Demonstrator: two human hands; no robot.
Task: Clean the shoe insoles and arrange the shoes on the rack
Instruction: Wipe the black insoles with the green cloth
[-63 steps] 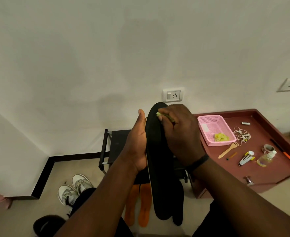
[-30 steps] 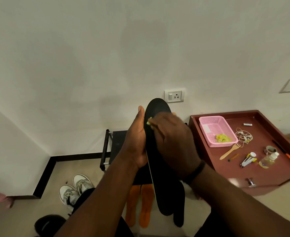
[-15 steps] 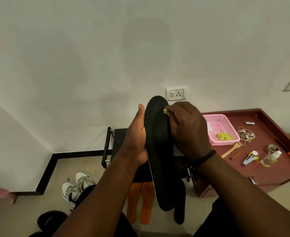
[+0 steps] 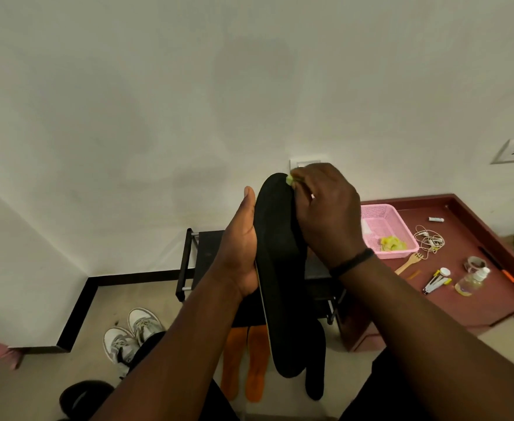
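Fingers of the right hand pinch a green cloth against the black insole; the left hand grips its edge.

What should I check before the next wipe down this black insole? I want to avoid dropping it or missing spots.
1. Left hand grips the black insole: ok.
2. Right hand pinches the yellow-green cloth: ok.
3. Cloth at the insole's top end: ok.
4. Insole surface clean: cannot tell.
5. Spare cloth in the pink basket: ok.
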